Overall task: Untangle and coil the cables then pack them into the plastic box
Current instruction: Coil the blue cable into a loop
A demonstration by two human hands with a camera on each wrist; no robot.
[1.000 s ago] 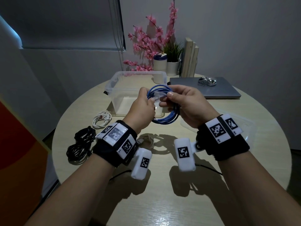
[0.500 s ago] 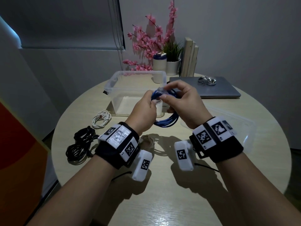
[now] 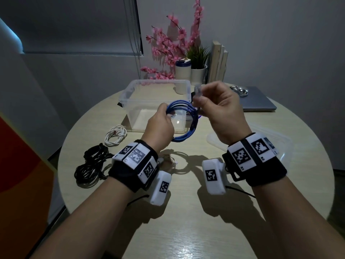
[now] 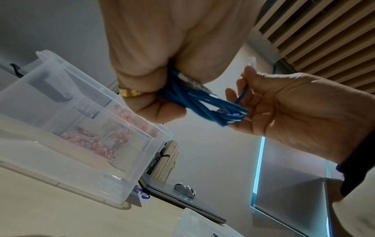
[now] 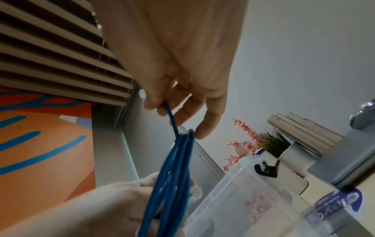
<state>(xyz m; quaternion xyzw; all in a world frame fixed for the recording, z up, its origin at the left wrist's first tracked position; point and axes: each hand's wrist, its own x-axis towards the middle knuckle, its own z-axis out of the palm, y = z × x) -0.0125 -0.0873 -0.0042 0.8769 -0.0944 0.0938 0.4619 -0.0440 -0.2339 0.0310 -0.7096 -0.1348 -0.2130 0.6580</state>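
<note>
Above the tabletop's middle, just short of the plastic box (image 3: 134, 91): blue cable (image 3: 183, 136) gathered into a several-turn coil, held upright in the air. Left hand (image 3: 158, 126) wrapped round the coil's left side — presumably to keep the turns together. Right hand (image 3: 222, 107) pinching the free end just behind its clear plug (image 3: 197, 90), lifted above the coil's right side — likely to wrap the tail round the bundle. Box open, nothing seen inside. Toward the table's left edge: white cable (image 3: 115, 134) and black cable (image 3: 91, 164), still to pack.
</note>
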